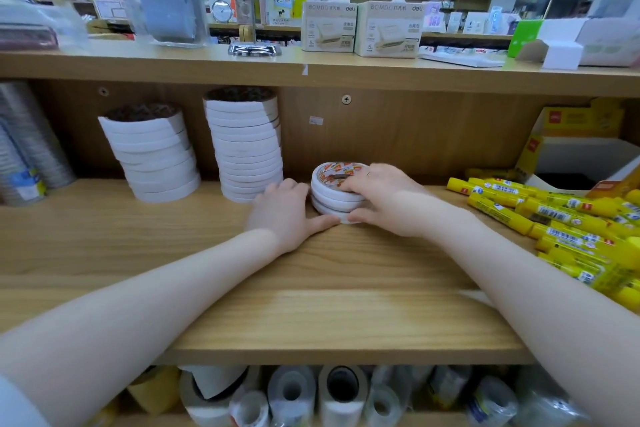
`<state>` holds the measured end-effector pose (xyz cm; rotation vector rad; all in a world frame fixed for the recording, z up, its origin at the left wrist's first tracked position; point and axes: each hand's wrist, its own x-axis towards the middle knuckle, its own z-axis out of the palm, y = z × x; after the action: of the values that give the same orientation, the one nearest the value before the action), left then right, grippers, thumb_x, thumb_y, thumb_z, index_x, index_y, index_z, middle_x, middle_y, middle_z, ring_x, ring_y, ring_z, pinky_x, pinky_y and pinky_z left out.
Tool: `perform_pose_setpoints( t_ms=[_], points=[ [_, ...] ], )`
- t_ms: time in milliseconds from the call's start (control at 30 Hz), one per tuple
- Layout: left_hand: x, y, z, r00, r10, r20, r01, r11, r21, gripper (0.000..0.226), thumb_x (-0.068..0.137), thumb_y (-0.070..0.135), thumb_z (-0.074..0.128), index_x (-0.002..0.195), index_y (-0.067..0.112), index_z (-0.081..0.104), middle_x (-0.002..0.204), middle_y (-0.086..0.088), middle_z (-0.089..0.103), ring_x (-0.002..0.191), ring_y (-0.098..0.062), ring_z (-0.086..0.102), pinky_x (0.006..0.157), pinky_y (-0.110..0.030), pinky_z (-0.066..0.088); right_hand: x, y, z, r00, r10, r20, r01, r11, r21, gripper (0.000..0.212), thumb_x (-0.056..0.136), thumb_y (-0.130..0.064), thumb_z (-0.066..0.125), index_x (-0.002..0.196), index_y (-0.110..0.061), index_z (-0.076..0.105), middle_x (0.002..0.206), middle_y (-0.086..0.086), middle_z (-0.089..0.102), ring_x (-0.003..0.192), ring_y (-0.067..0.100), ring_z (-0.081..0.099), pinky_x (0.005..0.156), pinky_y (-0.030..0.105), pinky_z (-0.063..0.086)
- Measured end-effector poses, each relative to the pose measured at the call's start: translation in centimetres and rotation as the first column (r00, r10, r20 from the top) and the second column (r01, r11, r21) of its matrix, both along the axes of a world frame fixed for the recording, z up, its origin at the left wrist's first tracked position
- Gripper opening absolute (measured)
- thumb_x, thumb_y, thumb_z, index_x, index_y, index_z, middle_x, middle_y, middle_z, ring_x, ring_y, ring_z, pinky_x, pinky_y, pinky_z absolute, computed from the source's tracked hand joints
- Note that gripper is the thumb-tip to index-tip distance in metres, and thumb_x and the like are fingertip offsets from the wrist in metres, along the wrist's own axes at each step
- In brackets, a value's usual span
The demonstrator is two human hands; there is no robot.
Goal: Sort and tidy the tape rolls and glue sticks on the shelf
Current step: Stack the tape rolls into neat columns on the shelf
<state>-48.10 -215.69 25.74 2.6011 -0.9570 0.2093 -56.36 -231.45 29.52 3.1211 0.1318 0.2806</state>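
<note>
Hands at work mid-shelf: left hand (287, 210) and right hand (379, 199) clasping short tape stack (337, 192), seemingly three rolls; taller stacks (247, 146) at ten o'clock, glue sticks (554, 215) at three.

single head view, close, forward and down onto shelf (311, 274)
</note>
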Motion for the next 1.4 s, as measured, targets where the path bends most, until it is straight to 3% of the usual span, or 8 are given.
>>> perform_pose_setpoints(
  t_ms=[167,300,467,600,833,967,1200,1400],
  points=[
    [-0.1,0.0,0.2,0.999,-0.002,-0.036,0.001,1.0,-0.02,0.064,0.077,0.063,0.056,0.125,0.02,0.053,0.124,-0.001,0.051,0.118,-0.023,0.04,0.1,-0.038,0.035,0.9,1.0,1.3,0.982,-0.087,-0.166,0.075,0.994,-0.077,0.027,0.09,-0.037,0.054,0.11,-0.019,0.053,0.093,-0.001,0.051,0.101,0.023,0.048,0.075,0.028,0.031],
    [0.0,0.1,0.3,0.998,-0.003,-0.063,0.001,0.999,-0.038,0.065,0.075,0.062,0.058,0.125,0.021,0.053,0.125,0.0,0.052,0.118,-0.022,0.04,0.1,-0.038,0.035,1.1,0.8,1.7,0.977,-0.066,-0.203,0.08,0.995,0.061,0.018,0.084,-0.03,0.062,0.087,-0.014,0.054,0.075,-0.002,0.047,0.077,0.02,0.047,0.062,0.033,0.036],
    [0.0,0.0,0.2,0.997,0.002,-0.079,-0.007,0.998,-0.066,0.068,0.07,0.066,0.061,0.119,0.02,0.054,0.118,0.001,0.053,0.115,-0.021,0.043,0.096,-0.035,0.036,1.1,0.3,1.7,0.977,-0.032,-0.212,0.065,0.986,0.153,0.021,0.078,-0.033,0.069,0.072,-0.021,0.053,0.075,-0.001,0.051,0.075,0.021,0.048,0.065,0.037,0.042],
    [0.0,0.0,0.2,0.997,0.003,-0.078,-0.008,0.998,-0.065,0.074,0.067,0.072,0.057,0.119,0.02,0.055,0.116,0.001,0.053,0.114,-0.021,0.044,0.096,-0.035,0.036,0.7,0.5,1.6,0.978,-0.068,-0.195,0.083,0.994,0.068,0.03,0.081,-0.041,0.065,0.104,-0.022,0.061,0.103,0.001,0.06,0.107,0.024,0.048,0.088,0.037,0.043],
    [0.2,-0.2,0.4,0.995,-0.017,-0.097,0.013,0.999,-0.047,0.07,0.07,0.07,0.057,0.12,0.021,0.054,0.12,0.001,0.053,0.117,-0.021,0.042,0.094,-0.035,0.034,1.3,0.3,1.0,0.984,-0.049,-0.173,0.058,0.997,0.043,0.031,0.081,-0.034,0.065,0.107,-0.019,0.059,0.116,0.002,0.055,0.119,0.02,0.039,0.107,0.039,0.028],
    [0.1,-0.2,0.6,0.996,-0.009,-0.089,0.007,1.0,-0.021,0.067,0.073,0.067,0.056,0.12,0.02,0.054,0.123,0.0,0.051,0.118,-0.022,0.04,0.096,-0.036,0.033,0.7,-0.9,1.5,0.996,-0.036,-0.088,0.058,0.961,0.272,0.054,0.071,-0.028,0.077,0.12,-0.027,0.054,0.119,-0.007,0.05,0.107,0.007,0.043,0.095,0.027,0.039],
    [0.2,-0.4,0.8,0.993,-0.023,-0.114,0.022,1.0,-0.007,0.066,0.074,0.066,0.056,0.121,0.019,0.053,0.12,-0.001,0.051,0.117,-0.022,0.041,0.097,-0.037,0.035,1.1,-1.2,1.3,0.987,-0.01,-0.161,0.042,0.979,0.198,0.019,0.077,-0.031,0.07,0.09,-0.024,0.057,0.09,-0.006,0.053,0.087,0.016,0.05,0.074,0.031,0.042],
    [0.3,-0.6,0.5,0.991,-0.046,-0.123,0.04,0.998,-0.049,0.068,0.071,0.066,0.06,0.115,0.015,0.055,0.108,-0.002,0.053,0.11,-0.023,0.045,0.096,-0.039,0.038,1.1,-0.7,1.4,0.979,0.045,-0.199,-0.018,0.991,0.136,0.024,0.081,-0.038,0.066,0.082,-0.017,0.055,0.075,-0.007,0.052,0.073,0.012,0.046,0.06,0.028,0.035]
  ],
)
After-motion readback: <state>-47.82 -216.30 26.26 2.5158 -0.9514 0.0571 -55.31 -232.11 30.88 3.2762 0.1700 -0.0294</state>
